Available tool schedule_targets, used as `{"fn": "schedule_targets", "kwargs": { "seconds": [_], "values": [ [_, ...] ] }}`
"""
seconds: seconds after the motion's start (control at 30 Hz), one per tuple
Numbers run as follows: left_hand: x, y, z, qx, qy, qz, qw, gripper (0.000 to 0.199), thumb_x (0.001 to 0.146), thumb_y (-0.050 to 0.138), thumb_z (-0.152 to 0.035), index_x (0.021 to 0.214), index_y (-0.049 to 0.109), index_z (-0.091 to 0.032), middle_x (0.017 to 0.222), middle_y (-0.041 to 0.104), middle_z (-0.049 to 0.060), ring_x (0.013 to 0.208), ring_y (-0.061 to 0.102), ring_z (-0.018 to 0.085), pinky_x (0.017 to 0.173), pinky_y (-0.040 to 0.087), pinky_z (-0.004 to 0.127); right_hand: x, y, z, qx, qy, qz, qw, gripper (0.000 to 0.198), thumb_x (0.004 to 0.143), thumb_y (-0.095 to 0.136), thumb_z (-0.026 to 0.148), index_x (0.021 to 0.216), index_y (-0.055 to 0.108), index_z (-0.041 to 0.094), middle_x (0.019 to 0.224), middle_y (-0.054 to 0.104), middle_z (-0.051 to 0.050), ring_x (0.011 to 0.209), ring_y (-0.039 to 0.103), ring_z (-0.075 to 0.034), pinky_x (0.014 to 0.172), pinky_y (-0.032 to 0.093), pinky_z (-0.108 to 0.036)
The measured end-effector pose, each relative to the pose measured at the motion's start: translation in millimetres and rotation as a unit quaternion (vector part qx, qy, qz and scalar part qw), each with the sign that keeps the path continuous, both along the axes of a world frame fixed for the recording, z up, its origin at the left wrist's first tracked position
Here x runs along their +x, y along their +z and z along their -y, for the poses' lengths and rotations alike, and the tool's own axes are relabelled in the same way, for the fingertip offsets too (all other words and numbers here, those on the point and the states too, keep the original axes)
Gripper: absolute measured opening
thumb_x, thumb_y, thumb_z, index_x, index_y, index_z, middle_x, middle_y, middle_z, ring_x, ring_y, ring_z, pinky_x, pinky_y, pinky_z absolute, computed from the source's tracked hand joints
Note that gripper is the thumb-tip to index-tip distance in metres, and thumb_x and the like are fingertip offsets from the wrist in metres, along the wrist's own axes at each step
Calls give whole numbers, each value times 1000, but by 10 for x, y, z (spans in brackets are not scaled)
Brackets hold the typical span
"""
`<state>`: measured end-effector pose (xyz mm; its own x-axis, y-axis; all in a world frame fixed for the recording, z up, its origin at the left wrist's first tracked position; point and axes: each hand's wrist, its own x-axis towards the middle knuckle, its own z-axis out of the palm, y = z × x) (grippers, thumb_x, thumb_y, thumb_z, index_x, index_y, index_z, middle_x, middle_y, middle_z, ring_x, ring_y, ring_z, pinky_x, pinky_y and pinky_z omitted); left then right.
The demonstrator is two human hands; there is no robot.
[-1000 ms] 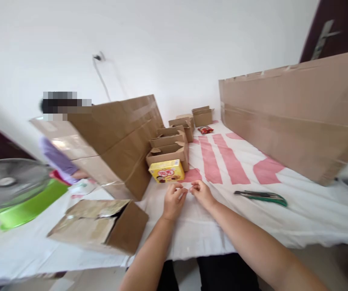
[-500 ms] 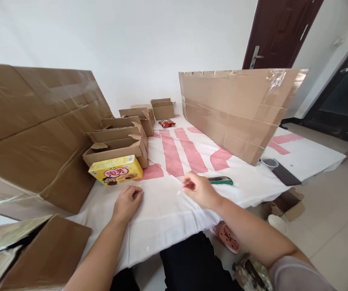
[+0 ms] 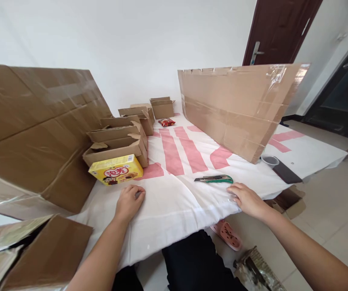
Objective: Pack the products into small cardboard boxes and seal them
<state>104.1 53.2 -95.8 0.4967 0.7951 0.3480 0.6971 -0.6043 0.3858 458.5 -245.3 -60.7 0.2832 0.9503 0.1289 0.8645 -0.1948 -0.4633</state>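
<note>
My left hand (image 3: 131, 201) rests on the white cloth with its fingers curled in, nothing visible in them. Just beyond it leans a yellow snack box (image 3: 116, 169) against an open cardboard box (image 3: 116, 150). Over at the cloth's front edge, my right hand (image 3: 247, 199) has its fingers bent and drawn together. A small pale, shiny bit shows at those fingertips, too small to name. Slightly left of and beyond that hand lies a green utility knife (image 3: 214, 178), blade bared and pointing left; the hand does not hold it.
Tall cardboard panels flank the table, one at left (image 3: 40, 109) and one at right (image 3: 225, 109). Several small open boxes line the left side. A red snack packet (image 3: 166, 122) lies far back. A cup (image 3: 270, 161) and a dark flat object (image 3: 286, 171) sit at right.
My right hand has moved right and toward the table's front edge, uncovering the whole utility knife. The left hand has barely shifted, and the yellow box stays in place.
</note>
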Motion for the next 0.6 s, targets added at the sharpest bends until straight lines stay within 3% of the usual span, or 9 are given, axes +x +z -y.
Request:
{"fn": "schedule_targets", "kwargs": {
  "seconds": [0.07, 0.2, 0.4, 0.5, 0.6],
  "values": [
    [-2, -4, -1, 0, -1, -1, 1000, 25, 78, 48, -38, 80, 67, -22, 90, 65, 7, 91, 57, 28, 88, 45, 41, -42, 34, 28, -26, 41, 25, 998, 31, 77, 51, 5, 95, 68, 23, 99, 66, -6, 96, 60, -21, 85, 46, -31],
    [-1, -14, 2, 0, 4, 3, 1000, 24, 78, 48, -38, 80, 67, -23, 90, 65, 6, 92, 57, 28, 87, 46, 40, -99, 126, 133, -62, 13, 24, 998, 24, 76, 47, 4, 83, 63, 21, 85, 63, -4, 76, 59, -18, 69, 44, -27],
    [2, -15, 9, 0, 6, 6, 1000, 23, 78, 49, -38, 79, 67, -23, 90, 65, 6, 91, 56, 27, 87, 46, 40, -208, 231, 272, -75, 50, -37, 995, 19, 70, 50, 4, 70, 55, 22, 75, 60, 0, 67, 56, -15, 61, 40, -24],
    [4, -13, 9, -1, 6, 9, 1000, 22, 77, 50, -37, 78, 67, -24, 90, 65, 6, 91, 56, 27, 87, 45, 40, -282, 167, 273, -96, 54, -51, 993, 17, 71, 52, 7, 75, 56, 23, 75, 61, 1, 66, 56, -15, 60, 40, -25],
    [5, -11, 19, -4, 3, 13, 1000, 22, 78, 50, -37, 79, 67, -24, 90, 64, 6, 92, 56, 27, 88, 45, 39, -348, 65, 231, -79, 15, 3, 997, 21, 73, 60, 15, 91, 57, 24, 83, 62, -1, 74, 59, -18, 65, 41, -28]
  ]
}}
